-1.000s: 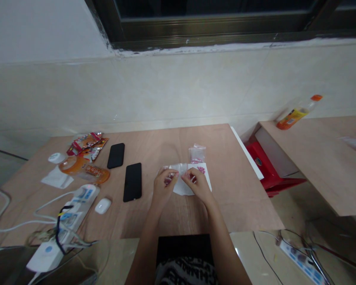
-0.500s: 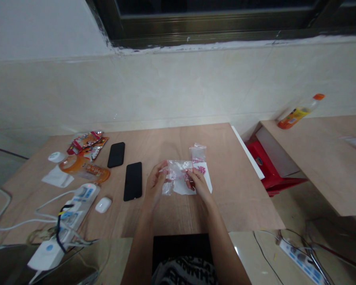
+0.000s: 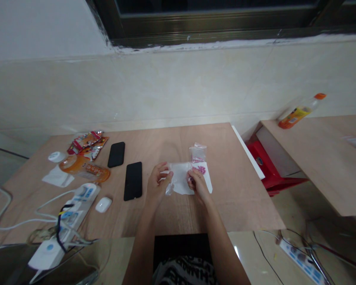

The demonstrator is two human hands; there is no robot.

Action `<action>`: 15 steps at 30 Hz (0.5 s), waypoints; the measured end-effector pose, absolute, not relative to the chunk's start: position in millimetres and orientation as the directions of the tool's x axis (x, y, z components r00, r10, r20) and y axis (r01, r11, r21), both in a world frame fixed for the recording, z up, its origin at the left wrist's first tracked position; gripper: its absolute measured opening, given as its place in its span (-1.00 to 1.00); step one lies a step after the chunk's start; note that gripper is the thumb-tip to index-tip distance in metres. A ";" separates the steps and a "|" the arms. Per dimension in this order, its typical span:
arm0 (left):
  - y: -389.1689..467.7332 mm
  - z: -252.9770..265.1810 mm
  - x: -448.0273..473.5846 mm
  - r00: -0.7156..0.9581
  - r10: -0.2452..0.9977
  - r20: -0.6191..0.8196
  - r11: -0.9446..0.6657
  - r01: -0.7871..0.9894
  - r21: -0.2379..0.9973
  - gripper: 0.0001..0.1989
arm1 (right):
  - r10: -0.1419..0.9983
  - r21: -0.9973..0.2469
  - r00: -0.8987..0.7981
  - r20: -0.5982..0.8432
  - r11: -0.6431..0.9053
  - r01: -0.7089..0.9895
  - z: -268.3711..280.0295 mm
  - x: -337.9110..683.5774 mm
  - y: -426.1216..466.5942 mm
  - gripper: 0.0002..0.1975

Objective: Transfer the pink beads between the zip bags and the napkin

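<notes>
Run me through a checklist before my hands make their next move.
1. Pink pieces grouped on the white paper: ok.
2. Right hand pinching the clear plastic: cannot tell; its fingers are curled in.
3. Left hand gripping that plastic: cannot tell, too faint.
4. Small clear bags apart from both hands: ok, beyond the paper.
5. Nearer black phone apart from the left hand: ok.

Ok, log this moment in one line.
left hand: at clear plastic; right hand: over white sheet, grip unclear; pink bits: on sheet; small bags: beyond sheet
</notes>
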State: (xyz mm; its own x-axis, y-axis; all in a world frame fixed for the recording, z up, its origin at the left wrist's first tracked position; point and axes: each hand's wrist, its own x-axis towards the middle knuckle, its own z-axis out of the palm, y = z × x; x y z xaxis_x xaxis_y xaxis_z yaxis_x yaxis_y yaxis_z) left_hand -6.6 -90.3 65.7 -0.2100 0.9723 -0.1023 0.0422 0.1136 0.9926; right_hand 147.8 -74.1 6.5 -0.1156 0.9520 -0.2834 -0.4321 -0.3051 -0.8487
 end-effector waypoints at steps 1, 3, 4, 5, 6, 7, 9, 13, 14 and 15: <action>-90.1 64.7 -6.7 -0.206 0.973 -0.105 0.117 0.046 0.992 -0.44 | 0.949 -0.852 -0.130 -0.288 -0.316 -0.417 5.7 148.3 -74.3 -0.61; -90.0 62.6 -7.7 -0.178 0.978 -0.111 0.121 0.046 0.992 -0.40 | 0.945 -0.855 -0.154 -0.289 -0.327 -0.402 4.3 149.6 -74.7 -0.60; -90.3 61.7 -8.6 -0.160 0.980 -0.115 0.124 0.048 0.991 -0.38 | 0.944 -0.854 -0.162 -0.288 -0.330 -0.402 3.9 150.1 -74.8 -0.60; -90.7 61.1 -9.8 -0.142 0.983 -0.119 0.128 0.054 0.990 -0.36 | 0.943 -0.851 -0.168 -0.287 -0.332 -0.407 3.8 150.5 -74.9 -0.59; -91.3 60.8 -11.1 -0.125 0.985 -0.121 0.130 0.064 0.989 -0.35 | 0.942 -0.846 -0.171 -0.290 -0.336 -0.414 3.9 150.6 -75.0 -0.59; -92.0 60.8 -12.6 -0.108 0.987 -0.123 0.132 0.078 0.988 -0.35 | 0.939 -0.840 -0.173 -0.296 -0.342 -0.421 4.1 150.4 -75.1 -0.58; -93.9 61.6 -16.1 -0.071 0.990 -0.125 0.133 0.116 0.984 -0.37 | 0.933 -0.824 -0.174 -0.314 -0.359 -0.438 4.8 149.6 -75.0 -0.56; -99.4 63.8 -23.0 0.062 0.988 -0.143 0.122 0.258 0.959 -0.46 | 0.912 -0.772 -0.160 -0.377 -0.405 -0.491 3.7 148.0 -74.3 -0.53; -101.0 63.7 -24.1 0.108 0.982 -0.154 0.115 0.303 0.946 -0.50 | 0.905 -0.759 -0.162 -0.392 -0.418 -0.498 2.8 147.9 -74.2 -0.53; -102.5 63.3 -24.8 0.152 0.975 -0.164 0.103 0.346 0.933 -0.53 | 0.899 -0.751 -0.168 -0.405 -0.431 -0.500 2.0 147.9 -74.1 -0.53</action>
State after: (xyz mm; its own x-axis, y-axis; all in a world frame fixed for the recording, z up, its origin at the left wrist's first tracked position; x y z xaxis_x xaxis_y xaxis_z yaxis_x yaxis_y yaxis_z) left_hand -24.8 -102.5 63.3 0.1521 0.9747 -0.1639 0.3456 0.1030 0.9327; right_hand 147.9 -74.1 2.0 -0.1675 0.8989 -0.4048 -0.4998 -0.4313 -0.7511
